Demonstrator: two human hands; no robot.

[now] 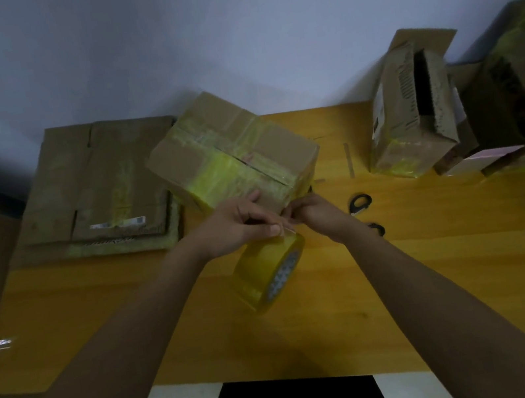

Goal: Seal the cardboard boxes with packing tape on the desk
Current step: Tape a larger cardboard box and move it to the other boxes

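Observation:
A closed cardboard box (233, 155) with yellowish tape strips across its top stands at the middle back of the wooden desk (437, 256). A roll of yellow packing tape (271, 272) hangs just in front of the box, below my hands. My left hand (241, 223) pinches the tape's free end at the top of the roll. My right hand (313, 211) pinches the same tape end from the right, close to the box's near corner. Both hands meet fingertip to fingertip.
Flattened cardboard (96, 188) is stacked at the back left. Black-handled scissors (361, 203) lie right of my right hand. An open box on its side (411, 118) and more taped boxes (515, 101) crowd the back right. The wall stands right behind the desk.

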